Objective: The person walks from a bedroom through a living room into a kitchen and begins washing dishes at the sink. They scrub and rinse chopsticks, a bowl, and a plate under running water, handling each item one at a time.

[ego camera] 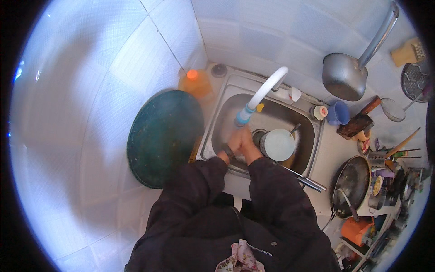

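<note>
My left hand (234, 141) and my right hand (247, 144) are together over the left part of a stainless steel sink (265, 98), just below the blue nozzle of a white flexible faucet (268, 86). The hands overlap and are blurred, so their fingers and anything between them cannot be made out. A dark band circles the left wrist. Close to the right of the hands, a stack of pale bowls (279, 145) rests in the basin beside the drain. A utensil handle pokes out behind the stack. Metal handles (311, 183) extend over the sink's front right edge.
A large dark green round lid or board (166, 139) leans at the left wall, near an orange-capped jug (197, 83). On the right are a blue cup (338, 113), a cleaver (357, 124) and a wok (351, 187). A saucepan (345, 76) hangs above.
</note>
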Action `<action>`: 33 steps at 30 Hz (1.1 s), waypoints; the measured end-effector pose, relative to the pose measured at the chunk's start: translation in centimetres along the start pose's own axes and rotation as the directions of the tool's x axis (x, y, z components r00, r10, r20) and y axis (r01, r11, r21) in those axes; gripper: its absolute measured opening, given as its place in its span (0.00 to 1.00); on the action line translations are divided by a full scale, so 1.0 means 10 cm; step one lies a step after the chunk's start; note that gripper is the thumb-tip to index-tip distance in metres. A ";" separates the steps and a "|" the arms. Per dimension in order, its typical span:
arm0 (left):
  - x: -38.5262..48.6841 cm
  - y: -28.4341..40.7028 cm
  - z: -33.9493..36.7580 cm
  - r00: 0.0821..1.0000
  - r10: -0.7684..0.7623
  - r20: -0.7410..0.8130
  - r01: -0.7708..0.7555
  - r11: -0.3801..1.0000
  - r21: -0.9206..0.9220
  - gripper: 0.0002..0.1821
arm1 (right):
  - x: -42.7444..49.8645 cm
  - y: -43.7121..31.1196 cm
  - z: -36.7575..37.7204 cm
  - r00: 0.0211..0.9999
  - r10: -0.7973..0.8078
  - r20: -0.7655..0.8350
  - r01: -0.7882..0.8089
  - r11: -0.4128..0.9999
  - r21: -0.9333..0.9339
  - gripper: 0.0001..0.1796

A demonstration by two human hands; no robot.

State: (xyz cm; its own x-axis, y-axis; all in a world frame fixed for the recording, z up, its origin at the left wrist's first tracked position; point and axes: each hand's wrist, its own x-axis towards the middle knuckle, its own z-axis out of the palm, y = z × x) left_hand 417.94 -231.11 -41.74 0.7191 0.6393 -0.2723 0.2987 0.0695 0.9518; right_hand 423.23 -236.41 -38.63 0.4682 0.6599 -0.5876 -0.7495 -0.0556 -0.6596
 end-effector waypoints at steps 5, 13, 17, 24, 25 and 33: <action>-0.17 0.18 0.06 0.991 0.126 -0.034 -0.109 0.945 0.307 0.28 | -0.13 -0.15 0.09 0.997 0.071 0.023 -0.075 0.930 0.359 0.33; -0.11 0.59 -0.23 0.860 0.137 -0.491 -0.013 0.969 0.248 0.18 | -0.09 0.15 -0.31 0.992 0.128 0.011 -0.125 0.948 0.291 0.32; -0.16 0.68 -0.32 0.841 -0.014 -0.541 -0.327 0.784 -0.528 0.15 | 0.02 0.32 -0.44 0.869 0.484 0.102 -0.492 0.829 0.265 0.28; -0.33 0.41 -0.47 0.727 -0.012 -0.686 -0.419 0.785 -0.457 0.13 | 0.37 0.29 -0.34 0.974 0.208 0.092 -0.209 0.654 0.727 0.29; -0.36 0.34 -0.48 0.748 0.016 -0.664 -0.455 0.740 -0.495 0.13 | 0.40 0.24 -0.34 0.981 0.176 0.082 -0.177 0.632 0.754 0.26; -0.40 -0.05 -0.37 0.859 -0.360 -0.365 -0.273 0.280 -0.920 0.12 | 0.26 -0.33 -0.21 0.984 -0.165 -0.069 0.168 0.718 0.676 0.09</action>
State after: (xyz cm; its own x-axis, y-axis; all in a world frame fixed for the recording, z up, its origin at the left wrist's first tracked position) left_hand 412.61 -230.89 -40.60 0.2810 0.8032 -0.5252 -0.6904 0.5493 0.4707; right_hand 427.89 -236.12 -38.96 0.6165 0.6065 -0.5020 -0.7757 0.5773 -0.2552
